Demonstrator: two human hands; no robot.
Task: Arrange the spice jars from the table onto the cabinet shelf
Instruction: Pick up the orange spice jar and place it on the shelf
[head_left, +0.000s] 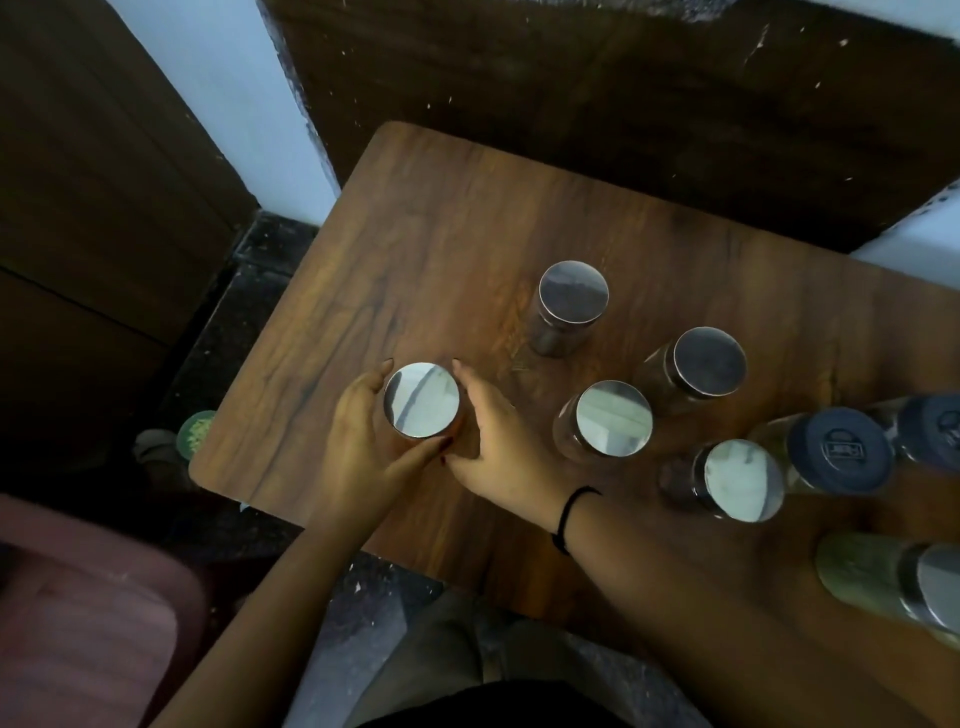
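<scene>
Steel-lidded round glass spice jar (422, 399) stands on the brown wooden table (363, 270), my left hand (358, 431) and right hand (498, 436) curled round it; if smooth glass slips, I'd topple the similar jar (613, 418) just beyond my right hand

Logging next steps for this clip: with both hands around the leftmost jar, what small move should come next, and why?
Probably lift the jar straight up off the table. The left hand and right hand already cup its sides, and it stands upright, apart from the other jars.
</scene>
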